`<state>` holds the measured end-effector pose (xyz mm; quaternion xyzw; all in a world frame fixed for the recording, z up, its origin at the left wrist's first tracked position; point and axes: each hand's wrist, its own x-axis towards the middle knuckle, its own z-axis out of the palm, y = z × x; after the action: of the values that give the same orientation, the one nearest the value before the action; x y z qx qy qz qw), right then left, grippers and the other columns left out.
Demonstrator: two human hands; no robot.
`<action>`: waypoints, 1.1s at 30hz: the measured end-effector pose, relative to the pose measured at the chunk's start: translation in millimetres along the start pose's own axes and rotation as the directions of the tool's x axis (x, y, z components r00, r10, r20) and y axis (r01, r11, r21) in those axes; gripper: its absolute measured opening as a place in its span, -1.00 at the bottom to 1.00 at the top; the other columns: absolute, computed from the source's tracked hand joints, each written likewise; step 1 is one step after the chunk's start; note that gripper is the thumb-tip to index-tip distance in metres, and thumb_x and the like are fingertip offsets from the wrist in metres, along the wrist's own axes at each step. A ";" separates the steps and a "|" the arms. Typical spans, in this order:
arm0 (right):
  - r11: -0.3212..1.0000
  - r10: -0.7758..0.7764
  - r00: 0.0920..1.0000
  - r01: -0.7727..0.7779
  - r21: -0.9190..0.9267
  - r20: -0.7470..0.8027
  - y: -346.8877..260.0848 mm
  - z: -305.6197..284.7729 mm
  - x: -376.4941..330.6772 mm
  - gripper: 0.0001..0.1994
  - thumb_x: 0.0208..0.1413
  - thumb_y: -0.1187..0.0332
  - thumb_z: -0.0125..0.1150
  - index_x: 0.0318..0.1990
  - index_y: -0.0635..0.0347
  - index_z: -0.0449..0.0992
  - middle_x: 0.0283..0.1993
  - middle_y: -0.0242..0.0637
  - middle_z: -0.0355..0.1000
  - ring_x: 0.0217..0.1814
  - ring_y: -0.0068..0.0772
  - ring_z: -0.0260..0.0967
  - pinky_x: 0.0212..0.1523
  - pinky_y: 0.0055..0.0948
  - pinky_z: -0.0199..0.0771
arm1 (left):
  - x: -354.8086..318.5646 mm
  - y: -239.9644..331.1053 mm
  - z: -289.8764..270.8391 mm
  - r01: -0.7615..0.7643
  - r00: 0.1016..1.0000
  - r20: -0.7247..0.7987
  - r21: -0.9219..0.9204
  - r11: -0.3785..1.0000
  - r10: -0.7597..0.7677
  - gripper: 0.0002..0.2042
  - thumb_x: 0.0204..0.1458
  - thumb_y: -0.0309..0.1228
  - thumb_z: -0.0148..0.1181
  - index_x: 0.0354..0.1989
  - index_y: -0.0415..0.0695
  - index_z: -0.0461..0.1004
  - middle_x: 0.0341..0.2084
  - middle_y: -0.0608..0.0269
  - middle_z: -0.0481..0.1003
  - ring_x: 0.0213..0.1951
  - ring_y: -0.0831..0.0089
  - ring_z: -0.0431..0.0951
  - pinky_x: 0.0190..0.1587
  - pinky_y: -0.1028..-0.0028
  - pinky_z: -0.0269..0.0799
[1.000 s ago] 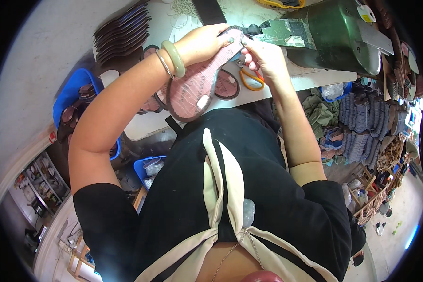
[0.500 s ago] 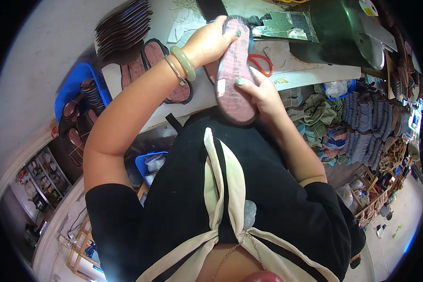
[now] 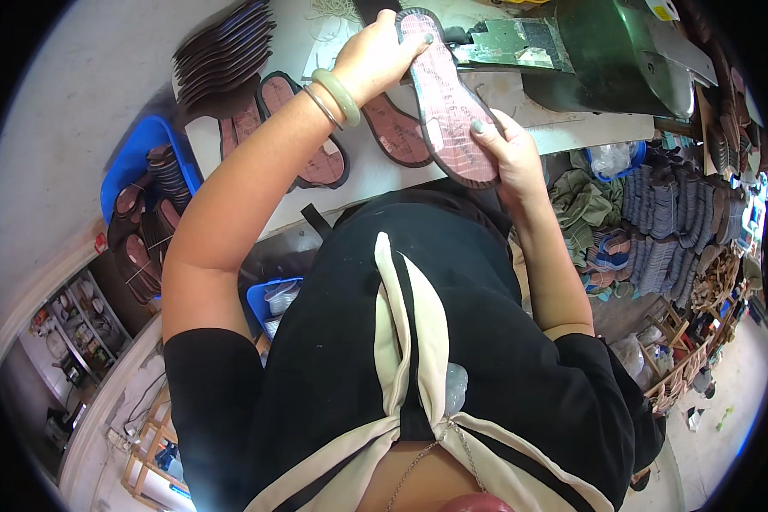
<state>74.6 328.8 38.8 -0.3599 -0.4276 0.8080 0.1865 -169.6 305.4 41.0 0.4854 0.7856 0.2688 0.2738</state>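
Between my two hands is a pink shoe sole [image 3: 454, 102] with a dark edge, its printed pink face toward me. My left hand [image 3: 384, 55] grips its far end, thumb on top and fingers underneath. My right hand [image 3: 512, 154] holds the near end by its right edge, thumb lying on the pink face. Beneath it, partly covered, another pink sole [image 3: 397, 132] lies on the white table [image 3: 316, 198]. Left of that, by my left wrist, a pair of dark-edged pink soles [image 3: 324, 162] rests on the table.
Dark curved sole pieces [image 3: 224, 55] are stacked at the far left, beside a blue bin [image 3: 132, 145] of soles. A green machine [image 3: 610, 60] stands at the far right of the table. Several grey stacks [image 3: 661, 205] and folded green cloth [image 3: 584, 200] lie right of me.
The held sole has tilted, its near end swinging right and away from me with my right hand. More of the sole beneath now shows. A red loop beside it has gone from view.
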 end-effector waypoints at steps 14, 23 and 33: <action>0.995 -0.086 0.992 0.080 -0.061 -0.092 -0.9 -5.4 22.0 -0.67 0.13 0.32 0.23 -0.05 0.40 0.47 -0.17 -0.31 0.51 -0.16 -0.59 0.41 -0.03 -0.58 0.34 | 26.4 -7.7 -7.3 -0.049 0.990 -0.138 -0.092 0.995 0.036 -0.61 0.09 -0.17 0.09 -0.11 -0.27 0.29 -0.29 -0.28 0.49 -0.19 -0.12 0.53 -0.15 0.16 0.43; 0.966 -0.139 0.990 0.128 -0.224 -0.033 11.9 27.8 40.0 -0.74 0.16 0.40 0.17 -0.05 0.38 0.48 -0.15 -0.33 0.50 -0.16 -0.60 0.40 -0.08 -0.58 0.37 | 34.0 -46.2 -6.7 0.004 0.970 -0.235 -0.245 0.970 -0.064 -0.49 0.03 -0.11 0.18 -0.06 -0.34 0.32 -0.26 -0.25 0.50 -0.11 -0.08 0.51 -0.04 0.15 0.39; 0.347 -0.009 0.769 0.602 -0.719 0.639 82.5 114.5 22.7 -0.31 -0.03 0.40 0.29 0.29 0.19 0.14 0.11 0.14 0.35 0.12 0.12 0.34 0.05 -0.19 0.39 | -149.4 -105.6 37.1 0.134 0.889 -0.052 -0.920 0.368 -0.454 -0.68 0.12 -0.20 0.12 -0.21 -0.26 0.39 -0.36 0.26 0.43 -0.33 0.60 0.40 -0.28 0.54 0.32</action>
<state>-24.9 232.3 4.0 -0.0702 -0.8864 0.4576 -0.0076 -152.3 134.7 -32.5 0.0667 0.6247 0.6604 0.4114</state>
